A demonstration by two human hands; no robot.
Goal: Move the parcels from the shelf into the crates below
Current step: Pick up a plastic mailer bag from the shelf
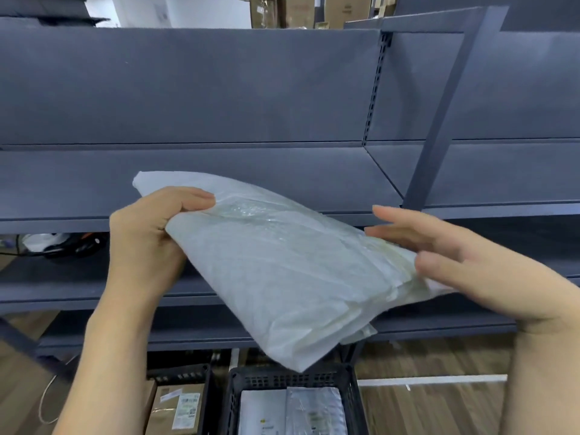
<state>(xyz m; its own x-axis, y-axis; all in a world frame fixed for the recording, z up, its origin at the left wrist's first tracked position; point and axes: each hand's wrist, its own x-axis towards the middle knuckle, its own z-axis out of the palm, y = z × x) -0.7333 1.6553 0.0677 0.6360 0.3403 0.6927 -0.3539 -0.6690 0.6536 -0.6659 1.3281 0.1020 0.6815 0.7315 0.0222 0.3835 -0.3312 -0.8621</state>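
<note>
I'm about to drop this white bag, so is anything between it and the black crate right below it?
Nothing visible blocks the way. The white bag, gripped by the left hand with the right hand at its other end, hangs with its low corner just above the black crate. That crate already holds wrapped parcels, leaving room on top.

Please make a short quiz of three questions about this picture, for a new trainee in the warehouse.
1. True or false: both hands touch the white parcel.
2. Which hand has a curled grip on the parcel's edge: A) left hand B) right hand?
3. Fill in: the black crate directly below the parcel already holds ___ parcels.

Key: 1 true. 2 A. 3 white or grey wrapped.
</note>
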